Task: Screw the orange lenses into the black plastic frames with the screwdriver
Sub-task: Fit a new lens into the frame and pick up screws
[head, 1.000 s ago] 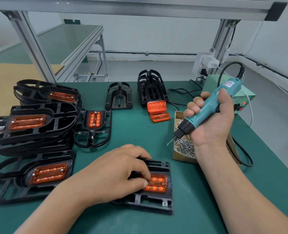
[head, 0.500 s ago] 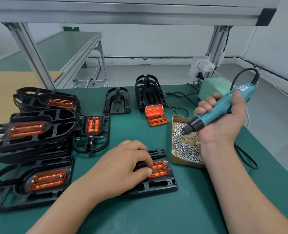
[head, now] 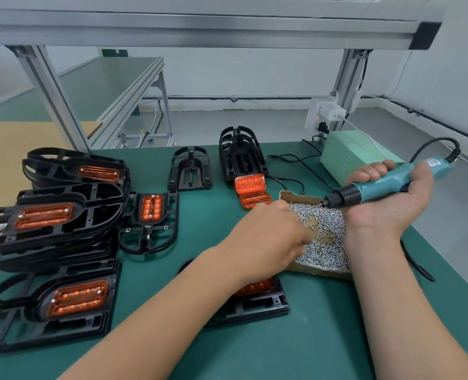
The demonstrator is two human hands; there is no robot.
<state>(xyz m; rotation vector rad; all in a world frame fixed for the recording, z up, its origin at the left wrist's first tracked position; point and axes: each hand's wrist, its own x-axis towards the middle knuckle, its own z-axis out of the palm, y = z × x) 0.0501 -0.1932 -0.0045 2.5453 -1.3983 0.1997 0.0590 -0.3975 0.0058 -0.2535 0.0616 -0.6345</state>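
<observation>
Lying flat on the green desk (head: 295, 349) in the lower middle of the frame, a black plastic frame (head: 257, 308) carries an orange lens (head: 254, 287) at its far end, both partly hidden under the left forearm. The left hand (head: 268, 234) is just above it, at the near-left edge of the cardboard box (head: 319, 272) of small silver screws (head: 328, 252), fingers dipped among them; its grip is blurred, and I cannot tell whether it pinches a screw. At right centre the right hand (head: 389, 207), palm up, has its grip clamped round the teal electric screwdriver (head: 378, 187), whose black nose points left, the bit tip over the box's far corner. Along the left edge are stacks of finished frames (head: 49, 237) with lenses fitted. At upper centre lie two loose lenses (head: 250, 185) just in front of a pile of bare frames (head: 238, 157), with a single bare frame (head: 190, 171) to its left.
</observation>
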